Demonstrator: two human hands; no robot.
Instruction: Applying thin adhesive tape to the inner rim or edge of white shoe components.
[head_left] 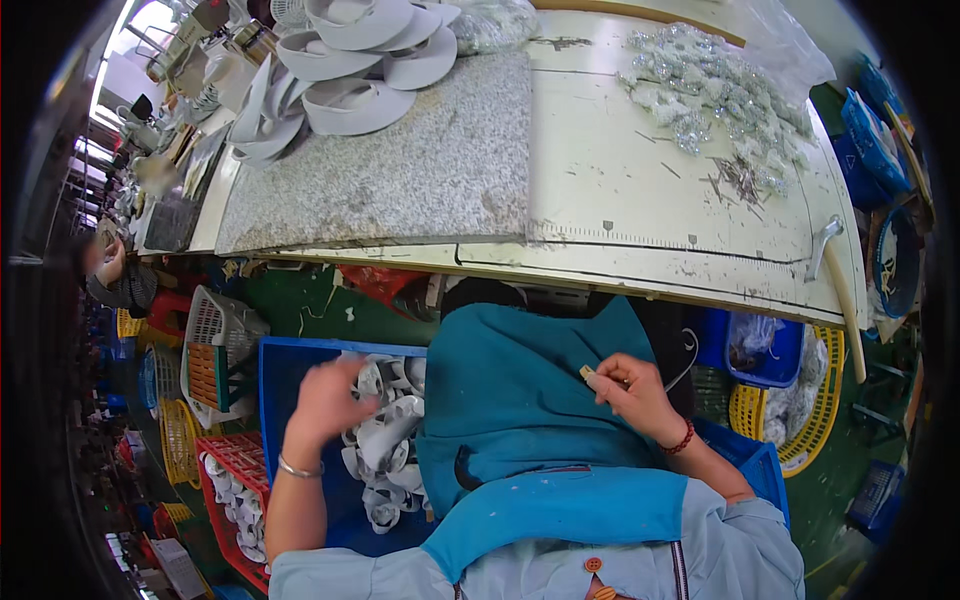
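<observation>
1. So, right hand (638,395) pinches a small tan piece (587,373) between thumb and fingers, above the teal apron (530,375). Piece looks stubby, edges too small to read.
2. Left hand (335,397) is motion-blurred over the blue bin (277,352), thumb standing off the fingers. Can't tell whether it grips or touches anything.
3. Bin holds white curled pieces (390,440): smooth, band-like, loosely heaped, right beside the apron.
4. Apron is creased cloth, draped across the lap.
5. On the table (590,165): speckled stone-like slab (400,170), rough and stained, straight right edge. Matte white ring-like bands (360,105) stack at its far left, overlapping.
6. Far right: glittery translucent heap (700,85), lumpy, with thin brown slivers (737,180) at its near side.
7. Edges: tabletop's front edge passes beyond both hands, well apart from the right one. Smooth white surface stretches between slab and heap.
8. Room: open air over the lap between the two hands. Left side is tighter, bin wall close, red crate (232,445) just outside it.
</observation>
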